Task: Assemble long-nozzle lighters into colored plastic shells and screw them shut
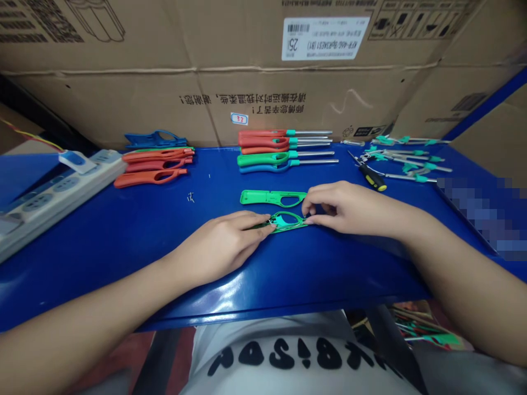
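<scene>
A green lighter handle half [288, 220] lies on the blue table between my hands, with a teal trigger [281, 221] and thin wire in it. My left hand [230, 241] grips its left end, thumb and fingers closed around the trigger area. At its right end, my right hand [335, 208] pinches the tip or the wire there; the fingertips partly hide it. Just behind lies a second green handle half [257, 197], its hollow inside facing up and its right end close to my right fingers.
Assembled lighters [263, 145] are stacked at the back middle, orange handle shells [152, 176] at the back left. A screwdriver [373, 178] and several metal tubes with teal parts [420, 159] lie right. A power strip [61, 192] stands left; small screws [190, 197] lie nearby. A cardboard box [156, 104] walls the back.
</scene>
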`<state>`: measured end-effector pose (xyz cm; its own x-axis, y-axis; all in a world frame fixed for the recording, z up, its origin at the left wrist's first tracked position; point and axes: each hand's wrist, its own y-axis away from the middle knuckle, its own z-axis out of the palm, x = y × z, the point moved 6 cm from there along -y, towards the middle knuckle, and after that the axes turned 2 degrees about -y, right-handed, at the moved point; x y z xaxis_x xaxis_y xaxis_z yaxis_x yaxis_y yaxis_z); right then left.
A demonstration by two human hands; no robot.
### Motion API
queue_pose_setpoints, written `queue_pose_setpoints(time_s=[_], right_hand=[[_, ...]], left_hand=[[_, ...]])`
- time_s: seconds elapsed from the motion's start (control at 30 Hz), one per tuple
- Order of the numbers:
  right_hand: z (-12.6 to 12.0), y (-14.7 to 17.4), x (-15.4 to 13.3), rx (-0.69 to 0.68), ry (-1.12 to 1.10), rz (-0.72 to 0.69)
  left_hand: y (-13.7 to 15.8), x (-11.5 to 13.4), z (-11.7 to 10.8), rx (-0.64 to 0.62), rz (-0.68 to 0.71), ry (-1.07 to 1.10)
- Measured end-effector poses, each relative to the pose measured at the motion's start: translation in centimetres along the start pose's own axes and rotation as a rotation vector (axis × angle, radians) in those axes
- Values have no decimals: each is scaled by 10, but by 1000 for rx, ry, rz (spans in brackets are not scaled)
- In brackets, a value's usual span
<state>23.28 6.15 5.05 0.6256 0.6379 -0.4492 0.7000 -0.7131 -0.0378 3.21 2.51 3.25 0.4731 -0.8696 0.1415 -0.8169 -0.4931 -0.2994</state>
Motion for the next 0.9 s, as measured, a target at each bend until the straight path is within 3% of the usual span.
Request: queue_pose_setpoints(time_s=[0.43, 0.57, 0.73, 0.9], right_hand=[[7, 2, 29, -159, -369, 377], [-1, 2, 30, -130, -286, 282], [-1, -4, 2, 1, -260, -21], [11, -8, -10, 34, -245, -106]], left_hand=[[-4, -5, -4, 58, -23, 151], [-5, -5, -5, 55, -13, 163], [-4, -6, -3, 57, -9, 158], [-4, -6, -2, 31, 8, 136]])
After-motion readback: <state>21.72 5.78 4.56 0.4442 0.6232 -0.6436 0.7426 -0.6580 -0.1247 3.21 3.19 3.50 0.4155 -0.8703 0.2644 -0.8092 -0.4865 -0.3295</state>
